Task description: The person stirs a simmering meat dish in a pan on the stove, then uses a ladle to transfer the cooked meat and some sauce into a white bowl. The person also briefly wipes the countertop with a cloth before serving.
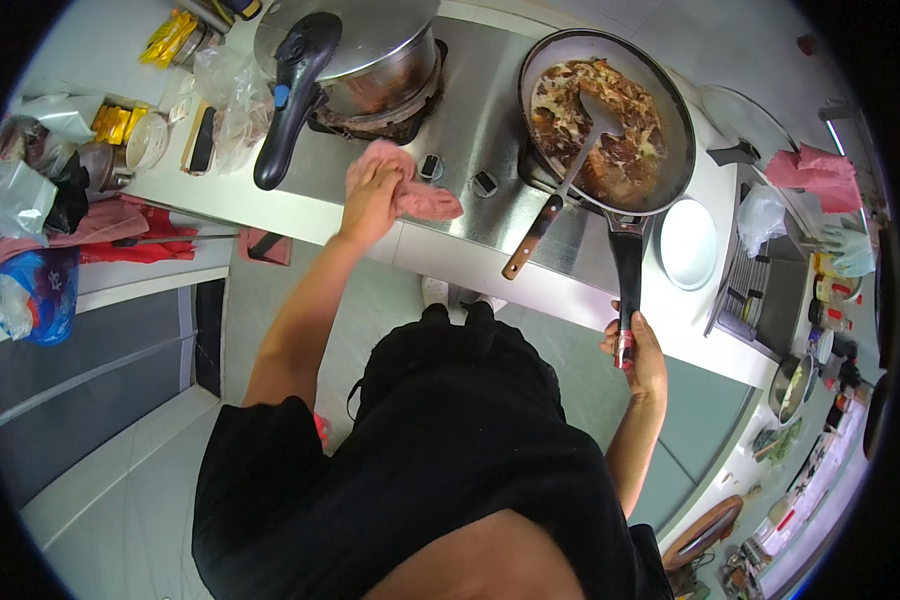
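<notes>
My left hand point(375, 196) presses on a pink cloth point(429, 201) at the front of the steel gas stove point(472, 82), beside a stove knob point(431, 166). Around the end of the black handle of a frying pan point(686, 150) my right hand point(640, 349) is closed. The pan sits over the right burner with food in brown sauce point(630, 161) in it. A metal spatula point(570, 172) leans in the pan, its wooden handle hanging over the rim. To the left, a steel pressure cooker point(375, 82) with a black handle stands on the other burner.
A white bowl point(688, 244) stands right of the pan, near a glass lid point(746, 112). Farther right is a sink point(750, 285) with a rack. Plastic bags point(232, 105) and a black-handled item point(203, 141) lie left of the stove. Bottles point(832, 289) line the right counter.
</notes>
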A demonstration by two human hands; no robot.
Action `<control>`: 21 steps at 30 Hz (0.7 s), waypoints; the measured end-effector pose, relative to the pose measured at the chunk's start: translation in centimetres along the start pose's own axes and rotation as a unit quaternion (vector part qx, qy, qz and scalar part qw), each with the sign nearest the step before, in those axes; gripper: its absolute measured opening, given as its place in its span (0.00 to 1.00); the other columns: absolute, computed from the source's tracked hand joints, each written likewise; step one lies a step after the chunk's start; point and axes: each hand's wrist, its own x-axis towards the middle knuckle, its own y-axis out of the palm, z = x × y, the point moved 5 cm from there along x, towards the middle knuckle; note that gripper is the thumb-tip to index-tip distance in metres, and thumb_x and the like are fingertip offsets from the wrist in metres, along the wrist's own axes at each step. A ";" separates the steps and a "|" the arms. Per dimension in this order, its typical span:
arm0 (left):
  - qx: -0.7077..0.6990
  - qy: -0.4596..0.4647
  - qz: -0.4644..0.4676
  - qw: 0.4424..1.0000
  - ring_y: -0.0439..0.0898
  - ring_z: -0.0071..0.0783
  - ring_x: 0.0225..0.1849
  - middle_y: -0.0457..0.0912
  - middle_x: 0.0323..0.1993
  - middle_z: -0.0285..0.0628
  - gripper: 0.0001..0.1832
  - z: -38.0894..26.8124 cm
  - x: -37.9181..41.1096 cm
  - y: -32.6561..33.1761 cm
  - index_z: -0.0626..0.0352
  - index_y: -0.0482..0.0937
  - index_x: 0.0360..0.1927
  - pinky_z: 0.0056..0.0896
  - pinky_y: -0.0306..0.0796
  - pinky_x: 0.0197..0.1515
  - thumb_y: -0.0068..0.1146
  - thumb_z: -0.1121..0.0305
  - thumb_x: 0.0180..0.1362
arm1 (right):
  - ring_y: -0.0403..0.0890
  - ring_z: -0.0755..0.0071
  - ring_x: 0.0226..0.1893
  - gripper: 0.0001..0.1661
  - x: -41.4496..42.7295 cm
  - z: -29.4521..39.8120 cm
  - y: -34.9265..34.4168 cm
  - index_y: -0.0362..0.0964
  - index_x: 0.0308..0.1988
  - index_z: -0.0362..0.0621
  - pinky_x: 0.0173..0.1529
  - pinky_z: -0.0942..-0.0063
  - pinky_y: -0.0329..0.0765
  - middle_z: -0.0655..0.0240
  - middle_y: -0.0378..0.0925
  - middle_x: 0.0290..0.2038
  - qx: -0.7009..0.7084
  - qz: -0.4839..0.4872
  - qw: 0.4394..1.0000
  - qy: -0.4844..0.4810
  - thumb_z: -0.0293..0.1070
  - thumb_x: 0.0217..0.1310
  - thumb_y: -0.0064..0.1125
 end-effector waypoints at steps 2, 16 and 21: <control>0.060 0.013 -0.040 0.997 0.63 0.51 0.58 0.69 0.52 0.46 0.19 -2.5 -2.6 -0.5 0.63 0.70 0.42 0.47 0.55 0.59 0.52 0.80 0.42 | 0.75 0.77 0.25 0.27 0.0 -0.3 -0.2 0.62 0.52 0.33 0.35 0.76 0.78 0.65 0.73 0.27 0.007 0.006 1.000 -0.002 0.46 0.67 0.37; 0.039 0.071 0.021 0.996 0.64 0.51 0.59 0.69 0.53 0.53 0.19 -9.0 -0.7 5.6 0.69 0.69 0.43 0.40 0.53 0.63 0.49 0.76 0.45 | 0.72 0.78 0.23 0.26 0.3 -0.2 -0.4 0.63 0.51 0.34 0.33 0.79 0.75 0.66 0.73 0.27 0.002 0.045 0.999 -0.006 0.46 0.67 0.36; -0.037 0.139 0.043 0.989 0.64 0.48 0.60 0.69 0.53 0.55 0.21 -13.3 -2.5 9.5 0.67 0.69 0.47 0.37 0.55 0.63 0.49 0.73 0.45 | 0.76 0.76 0.25 0.28 0.4 -0.3 -0.4 0.62 0.52 0.33 0.34 0.79 0.76 0.65 0.74 0.27 -0.012 0.045 0.999 -0.002 0.48 0.66 0.37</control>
